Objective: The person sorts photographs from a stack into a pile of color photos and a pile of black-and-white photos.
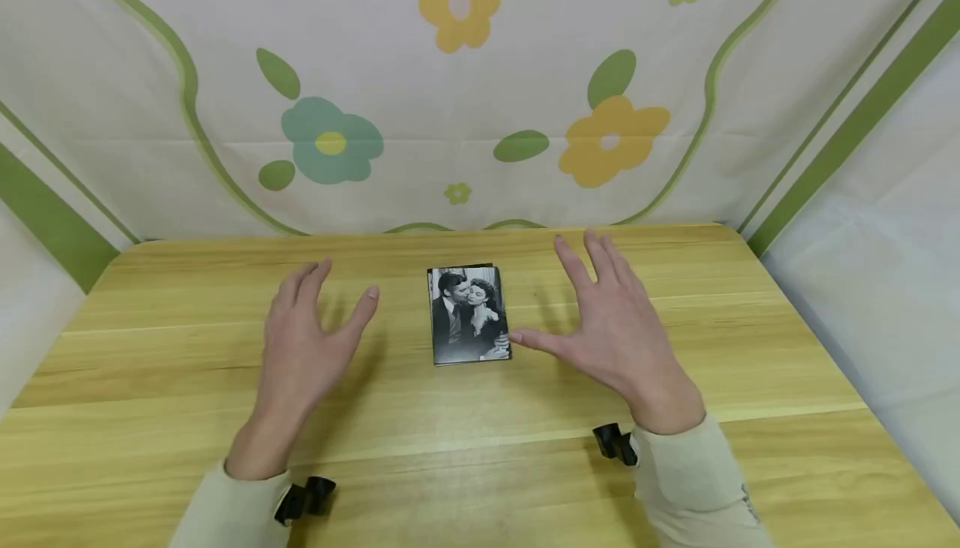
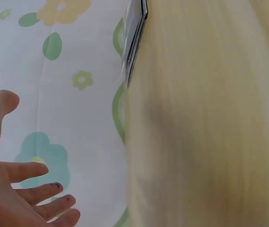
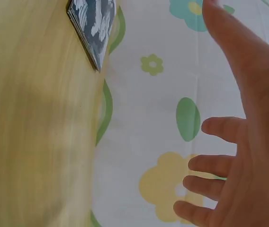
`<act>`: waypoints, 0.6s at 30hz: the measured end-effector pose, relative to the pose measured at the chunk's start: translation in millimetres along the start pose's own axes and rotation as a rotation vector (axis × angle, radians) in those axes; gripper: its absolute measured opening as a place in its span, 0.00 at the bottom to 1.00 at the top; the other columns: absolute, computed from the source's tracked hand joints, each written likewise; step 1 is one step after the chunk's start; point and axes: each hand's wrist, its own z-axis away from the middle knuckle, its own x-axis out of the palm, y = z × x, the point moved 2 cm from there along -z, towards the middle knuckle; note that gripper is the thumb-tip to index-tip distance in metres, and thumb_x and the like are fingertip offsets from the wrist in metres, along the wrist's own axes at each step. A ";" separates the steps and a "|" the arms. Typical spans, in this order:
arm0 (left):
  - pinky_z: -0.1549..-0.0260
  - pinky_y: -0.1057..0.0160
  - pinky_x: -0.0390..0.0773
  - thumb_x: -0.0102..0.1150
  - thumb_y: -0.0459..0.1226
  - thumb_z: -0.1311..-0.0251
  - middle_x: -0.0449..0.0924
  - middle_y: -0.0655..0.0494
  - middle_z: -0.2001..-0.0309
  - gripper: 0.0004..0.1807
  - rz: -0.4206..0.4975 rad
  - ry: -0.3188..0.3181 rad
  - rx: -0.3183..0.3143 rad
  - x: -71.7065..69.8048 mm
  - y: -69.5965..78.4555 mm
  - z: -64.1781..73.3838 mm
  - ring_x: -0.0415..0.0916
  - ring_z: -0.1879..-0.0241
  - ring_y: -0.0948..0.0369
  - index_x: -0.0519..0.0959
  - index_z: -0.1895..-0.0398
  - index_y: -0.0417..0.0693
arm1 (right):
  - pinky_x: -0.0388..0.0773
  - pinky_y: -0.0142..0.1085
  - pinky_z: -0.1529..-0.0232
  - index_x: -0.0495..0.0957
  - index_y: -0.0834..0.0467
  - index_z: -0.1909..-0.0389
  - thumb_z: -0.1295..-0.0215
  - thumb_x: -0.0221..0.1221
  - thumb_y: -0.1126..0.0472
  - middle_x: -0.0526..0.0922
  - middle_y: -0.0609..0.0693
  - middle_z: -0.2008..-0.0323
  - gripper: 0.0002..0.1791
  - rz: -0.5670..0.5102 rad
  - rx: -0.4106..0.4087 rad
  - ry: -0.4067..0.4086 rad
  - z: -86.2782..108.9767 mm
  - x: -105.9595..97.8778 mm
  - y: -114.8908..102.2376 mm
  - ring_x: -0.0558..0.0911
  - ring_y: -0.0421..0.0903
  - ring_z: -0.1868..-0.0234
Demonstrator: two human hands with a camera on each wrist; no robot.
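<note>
A small stack of black-and-white photo cards (image 1: 470,314) lies on the wooden table, its top card picturing a couple close together. To the left of it, my left hand (image 1: 307,348) is held above the table, fingers spread and thumb pointing toward the stack. On the other side my right hand (image 1: 618,327) hovers with fingers apart, its thumb tip overlapping the stack's right edge in the head view. Neither hand holds anything. Several layered edges of the stack (image 3: 94,28) show in the right wrist view, and the left wrist view catches its corner (image 2: 135,38).
The wooden table (image 1: 465,456) reaches back to a white cloth (image 1: 465,98) printed with flowers and green lines. White cloth also hangs at the left and right sides. A black wrist mount (image 1: 306,498) sits at the left cuff, another mount (image 1: 615,444) at the right.
</note>
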 end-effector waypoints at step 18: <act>0.21 0.45 0.67 0.58 0.58 0.22 0.71 0.50 0.22 0.35 0.537 -0.219 -0.275 50.7 -14.0 1.9 0.66 0.21 0.51 0.69 0.20 0.52 | 0.79 0.52 0.28 0.67 0.52 0.20 0.33 0.73 0.41 0.75 0.54 0.25 0.45 -0.821 0.294 -0.053 -5.3 63.6 21.0 0.78 0.58 0.26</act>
